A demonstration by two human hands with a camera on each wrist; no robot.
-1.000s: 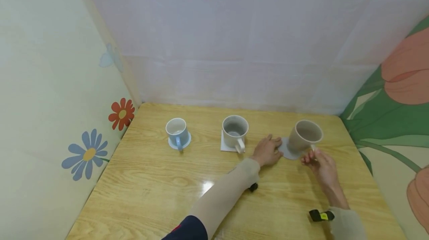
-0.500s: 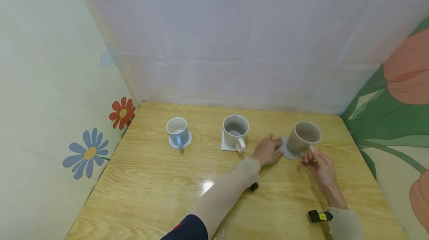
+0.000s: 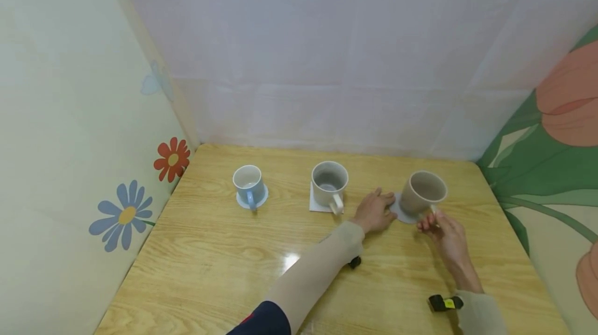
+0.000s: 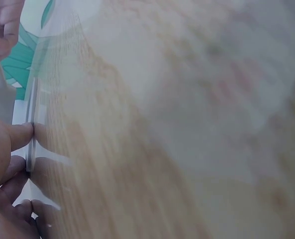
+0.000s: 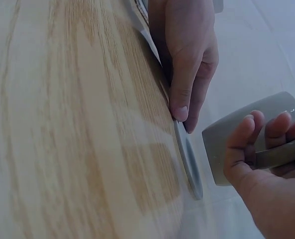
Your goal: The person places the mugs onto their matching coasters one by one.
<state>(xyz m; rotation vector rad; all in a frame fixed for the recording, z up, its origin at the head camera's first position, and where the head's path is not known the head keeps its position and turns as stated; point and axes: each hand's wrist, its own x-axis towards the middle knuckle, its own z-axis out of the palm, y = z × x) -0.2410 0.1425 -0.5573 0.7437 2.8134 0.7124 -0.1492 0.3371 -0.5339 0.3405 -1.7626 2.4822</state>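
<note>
A grey-beige mug (image 3: 417,197) is in my right hand (image 3: 446,236), which holds it by the handle. In the right wrist view this mug (image 5: 227,137) is a little above a round grey coaster (image 5: 189,162), with a narrow gap between them. My left hand (image 3: 375,211) lies low on the table at the coaster's left edge. In the left wrist view, two fingertips (image 4: 24,134) of that hand touch the coaster's rim. The right wrist view shows the left hand's fingers fairly straight, pointing down to the coaster. The mug's base partly hides the coaster in the head view.
A pale mug (image 3: 329,187) stands on a square white coaster (image 3: 315,206) mid-table, its handle toward me. Farther left, a small blue cup (image 3: 249,184) sits on a round light-blue coaster (image 3: 265,197). A white sheet hangs behind the wooden table (image 3: 210,267), with painted panels either side.
The mug in my right hand has shifted very slightly left over the coaster. My left hand stays at the coaster's edge; the view itself has drifted slightly.
</note>
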